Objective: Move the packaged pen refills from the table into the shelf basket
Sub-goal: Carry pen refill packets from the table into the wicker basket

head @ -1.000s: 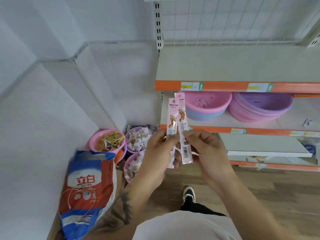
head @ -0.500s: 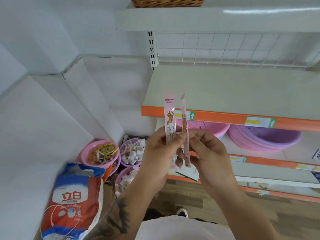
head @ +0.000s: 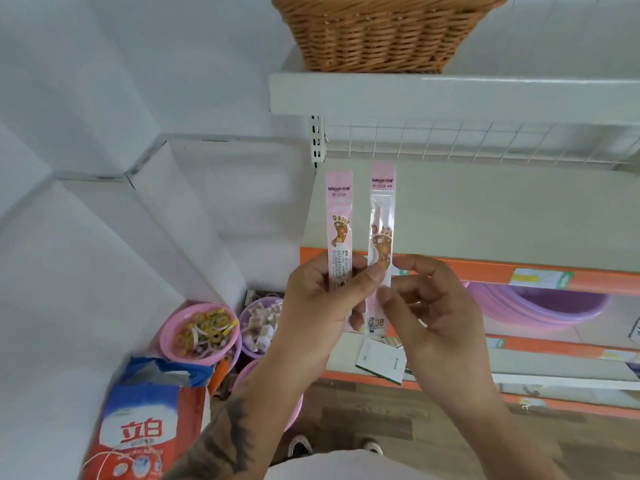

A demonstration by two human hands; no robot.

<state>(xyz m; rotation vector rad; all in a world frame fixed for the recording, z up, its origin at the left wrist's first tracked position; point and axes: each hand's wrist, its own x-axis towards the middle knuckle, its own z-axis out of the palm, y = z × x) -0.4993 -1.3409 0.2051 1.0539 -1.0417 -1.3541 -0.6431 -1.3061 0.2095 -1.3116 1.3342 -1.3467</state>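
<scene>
From the head camera, the left hand (head: 322, 306) is holding two pen refill packets upright below the wicker basket (head: 384, 32). Its thumb is pinning the left packet (head: 339, 223) against curled fingers (head: 304, 271). The right packet (head: 381, 216) is standing just beside it, the right hand (head: 436, 313) pinching its lower part between thumb and forefinger.

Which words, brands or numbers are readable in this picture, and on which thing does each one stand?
"bitoon", with a code like "BT-3234" under it: left refill packet, held by the left hand.
"bitoon", code blurred: right refill packet.
"38" on a sticker: low on the right refill packet.
"立白": red and blue bag.
Too blurred to read: the small print on both packets, the shelf price tags, the white card.
</scene>
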